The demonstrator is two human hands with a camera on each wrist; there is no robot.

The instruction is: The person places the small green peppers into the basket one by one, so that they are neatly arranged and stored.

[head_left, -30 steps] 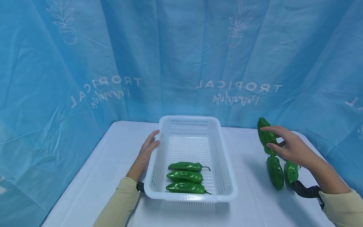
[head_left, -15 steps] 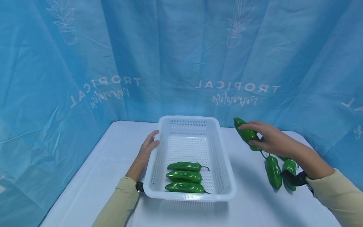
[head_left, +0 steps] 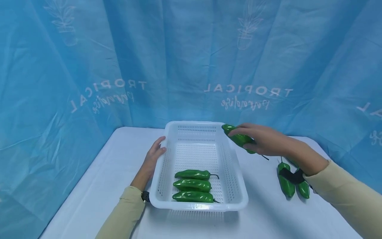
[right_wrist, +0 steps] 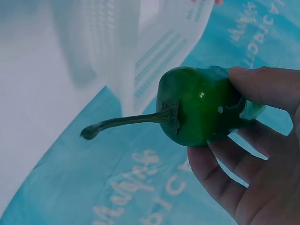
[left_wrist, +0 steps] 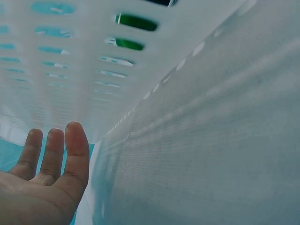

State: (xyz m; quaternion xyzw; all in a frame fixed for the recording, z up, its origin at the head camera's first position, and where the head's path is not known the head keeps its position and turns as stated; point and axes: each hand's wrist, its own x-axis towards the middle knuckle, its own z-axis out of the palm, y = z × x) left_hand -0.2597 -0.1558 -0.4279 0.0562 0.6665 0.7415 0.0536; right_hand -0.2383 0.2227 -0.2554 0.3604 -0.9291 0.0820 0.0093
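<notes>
The right hand is bent around a shiny green pepper, with the thumb on one side and fingers on the other. The pepper is up in the air near the far right corner of a white basket, and its thin stem sticks out from the fat end. The left hand has its fingers loose and nearly straight, and it touches the left side of the basket. Inside, at the near end, three green peppers lie in a row, one behind the other. To the right, two more peppers lie on the white counter, partly hidden by the right arm's black strap. A blue curtain with backward white words hangs behind.
</notes>
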